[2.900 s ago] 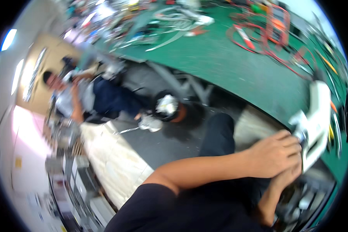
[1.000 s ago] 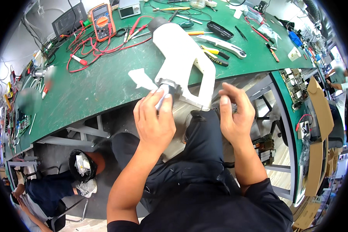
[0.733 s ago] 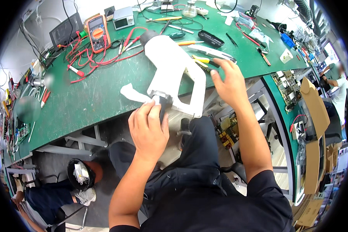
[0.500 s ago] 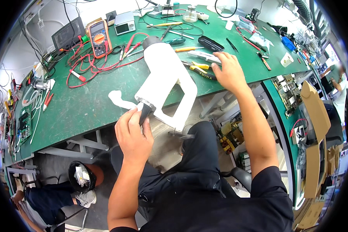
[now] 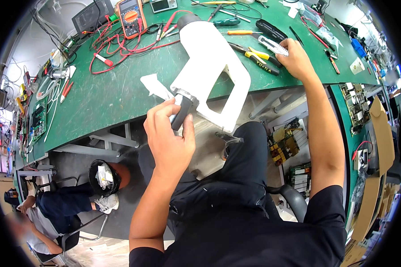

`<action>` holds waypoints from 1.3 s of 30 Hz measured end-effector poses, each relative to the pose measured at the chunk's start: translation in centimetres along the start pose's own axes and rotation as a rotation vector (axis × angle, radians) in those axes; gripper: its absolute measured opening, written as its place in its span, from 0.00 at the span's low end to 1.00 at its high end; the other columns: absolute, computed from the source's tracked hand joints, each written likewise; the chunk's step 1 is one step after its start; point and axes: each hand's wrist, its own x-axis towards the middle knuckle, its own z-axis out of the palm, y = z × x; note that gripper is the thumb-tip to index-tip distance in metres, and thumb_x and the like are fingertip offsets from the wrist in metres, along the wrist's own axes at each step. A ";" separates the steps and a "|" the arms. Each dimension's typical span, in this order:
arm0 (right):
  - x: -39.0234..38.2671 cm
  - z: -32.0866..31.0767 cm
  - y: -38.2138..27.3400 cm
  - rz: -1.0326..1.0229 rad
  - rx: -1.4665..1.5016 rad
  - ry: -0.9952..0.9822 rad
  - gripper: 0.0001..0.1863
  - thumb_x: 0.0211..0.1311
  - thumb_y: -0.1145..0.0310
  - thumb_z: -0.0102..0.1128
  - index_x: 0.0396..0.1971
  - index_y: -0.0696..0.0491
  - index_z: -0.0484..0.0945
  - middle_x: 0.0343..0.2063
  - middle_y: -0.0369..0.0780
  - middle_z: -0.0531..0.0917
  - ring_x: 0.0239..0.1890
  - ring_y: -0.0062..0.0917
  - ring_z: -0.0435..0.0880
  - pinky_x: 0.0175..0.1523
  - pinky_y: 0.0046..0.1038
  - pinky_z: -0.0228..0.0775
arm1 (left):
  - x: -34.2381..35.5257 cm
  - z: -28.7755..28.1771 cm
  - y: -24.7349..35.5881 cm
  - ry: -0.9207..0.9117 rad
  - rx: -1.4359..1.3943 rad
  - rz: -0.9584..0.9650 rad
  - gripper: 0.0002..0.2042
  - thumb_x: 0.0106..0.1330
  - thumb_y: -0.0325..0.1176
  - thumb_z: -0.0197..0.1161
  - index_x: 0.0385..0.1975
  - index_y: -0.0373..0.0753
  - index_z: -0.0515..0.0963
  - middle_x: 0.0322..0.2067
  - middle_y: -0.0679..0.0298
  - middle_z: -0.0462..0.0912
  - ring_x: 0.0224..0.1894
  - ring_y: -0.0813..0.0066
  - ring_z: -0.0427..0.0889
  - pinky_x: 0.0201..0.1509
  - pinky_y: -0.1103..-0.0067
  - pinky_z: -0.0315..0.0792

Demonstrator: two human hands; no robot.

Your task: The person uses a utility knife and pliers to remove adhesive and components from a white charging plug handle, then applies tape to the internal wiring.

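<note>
A white handheld device (image 5: pixel 205 58) with a D-shaped handle and a dark round tip lies slantwise over the bench's front edge. My left hand (image 5: pixel 170 135) is closed on the black end piece (image 5: pixel 182 111) at the device's near end, thumb on one side and fingers on the other. A crumpled white strip (image 5: pixel 155 85) sticks out beside that end. Farther right, my right hand (image 5: pixel 296 60) has its fingers closed round the near end of a pale utility knife (image 5: pixel 272 45). Yellow-and-black pliers (image 5: pixel 258 58) lie just left of this hand.
On the green bench (image 5: pixel 116 95) lie an orange multimeter (image 5: pixel 130 17) with tangled red leads, an orange screwdriver (image 5: pixel 240 32) and a black case (image 5: pixel 271 30). A bin (image 5: pixel 106 178) stands on the floor at left, near a seated person (image 5: pixel 53 218). Cardboard (image 5: pixel 378 138) stands at right.
The view has shifted, so bench items appear farther right and higher. My right fingers have closed on the utility knife, which has turned and moved slightly right of the pliers. My left hand keeps its hold.
</note>
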 end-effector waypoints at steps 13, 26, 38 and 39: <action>-18.8 -5.4 -15.1 0.026 0.779 0.053 0.23 0.60 0.78 0.61 0.56 0.61 0.70 0.31 0.41 0.86 0.30 0.19 0.85 0.38 0.22 0.76 | -1.0 0.8 -0.7 -0.018 0.005 0.149 0.24 0.54 0.29 0.74 0.53 0.39 0.77 0.51 0.57 0.78 0.51 0.59 0.78 0.51 0.69 0.70; -16.0 -9.8 -16.5 -0.308 0.089 -0.228 0.24 0.62 0.70 0.60 0.58 0.58 0.70 0.28 0.48 0.82 0.29 0.46 0.83 0.33 0.44 0.76 | -1.2 2.2 0.1 0.065 -0.007 0.188 0.18 0.58 0.23 0.69 0.50 0.40 0.79 0.51 0.57 0.78 0.51 0.60 0.77 0.56 0.69 0.67; -13.3 -11.2 -16.8 -0.408 0.078 -0.383 0.19 0.62 0.72 0.58 0.52 0.60 0.71 0.28 0.51 0.84 0.34 0.47 0.84 0.39 0.45 0.75 | -1.8 3.2 0.6 0.150 -0.015 0.148 0.14 0.58 0.22 0.68 0.44 0.40 0.82 0.50 0.57 0.79 0.51 0.62 0.76 0.55 0.70 0.64; -13.1 -11.2 -16.8 -0.406 0.072 -0.385 0.19 0.62 0.72 0.58 0.52 0.60 0.71 0.28 0.51 0.84 0.34 0.47 0.84 0.39 0.45 0.75 | -1.8 3.2 0.6 0.153 -0.020 0.149 0.14 0.58 0.22 0.68 0.44 0.40 0.82 0.50 0.57 0.79 0.52 0.61 0.76 0.56 0.70 0.64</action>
